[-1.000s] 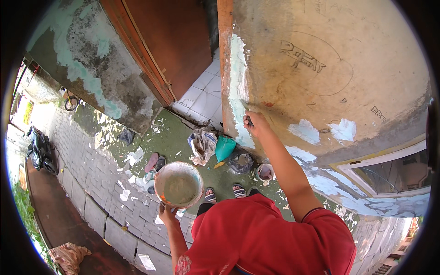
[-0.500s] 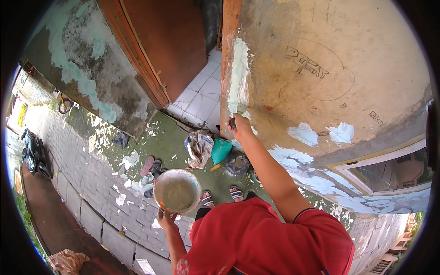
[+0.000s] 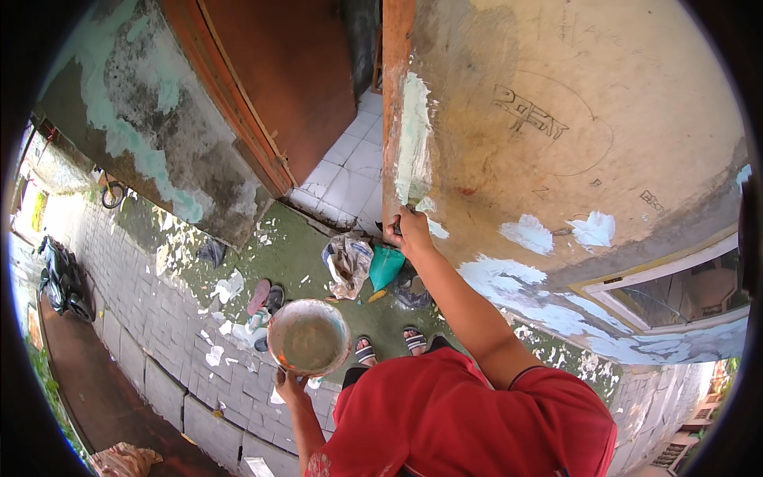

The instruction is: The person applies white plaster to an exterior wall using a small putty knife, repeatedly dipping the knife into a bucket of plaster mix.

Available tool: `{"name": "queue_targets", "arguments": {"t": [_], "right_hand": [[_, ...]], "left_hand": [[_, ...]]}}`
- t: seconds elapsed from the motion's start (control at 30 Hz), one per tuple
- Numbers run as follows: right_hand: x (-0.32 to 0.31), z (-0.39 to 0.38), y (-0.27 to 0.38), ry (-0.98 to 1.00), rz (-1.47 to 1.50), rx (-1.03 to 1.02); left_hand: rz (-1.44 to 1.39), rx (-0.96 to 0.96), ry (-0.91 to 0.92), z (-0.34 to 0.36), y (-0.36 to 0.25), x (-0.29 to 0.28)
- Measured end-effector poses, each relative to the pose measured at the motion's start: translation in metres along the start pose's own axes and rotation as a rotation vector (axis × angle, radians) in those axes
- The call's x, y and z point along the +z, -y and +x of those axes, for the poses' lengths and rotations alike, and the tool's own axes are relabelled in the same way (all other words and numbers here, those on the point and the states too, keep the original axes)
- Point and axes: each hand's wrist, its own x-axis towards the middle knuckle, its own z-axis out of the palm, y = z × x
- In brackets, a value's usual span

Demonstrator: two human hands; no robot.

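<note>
My left hand [image 3: 291, 387] grips the rim of a round metal bowl [image 3: 308, 337] from below, at waist height; the bowl is smeared with pale putty. My right hand [image 3: 411, 230] is stretched out to the wall [image 3: 604, 119] and is shut on a small scraper [image 3: 404, 208] whose blade lies against a pale green patch [image 3: 414, 143] beside the orange door frame [image 3: 395, 95]. I wear a red shirt, and my sandalled feet [image 3: 389, 346] stand on green mossy ground.
An open brown door [image 3: 278, 79] shows white floor tiles [image 3: 350, 163]. On the ground lie a crumpled sack [image 3: 346, 262], a teal bag [image 3: 385, 266], sandals [image 3: 266, 296] and paint flakes. A window [image 3: 675, 294] is at right. A motorbike [image 3: 56, 274] stands at far left on paving.
My right hand has moved left and down along the wall toward the door frame. The bowl has stayed in my left hand. The view has shifted slightly.
</note>
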Motion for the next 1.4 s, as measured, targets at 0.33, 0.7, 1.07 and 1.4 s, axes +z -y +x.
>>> {"name": "queue_targets", "arguments": {"t": [0.33, 0.7, 1.07, 1.4], "right_hand": [[0.052, -0.064, 0.079, 0.129, 0.04, -0.232], [0.028, -0.028, 0.067, -0.071, -0.644, -1.034], [-0.064, 0.02, -0.053, -0.237, -0.941, -0.818], [-0.058, 0.045, 0.0, -0.35, -1.051, -1.045]], "left_hand": [[0.016, 0.009, 0.033, 0.009, 0.004, -0.007], [0.079, 0.022, 0.021, 0.014, 0.005, -0.008], [0.042, -0.011, 0.025, 0.017, 0.007, -0.013], [0.046, 0.055, 0.04, 0.012, -0.002, -0.003]]}}
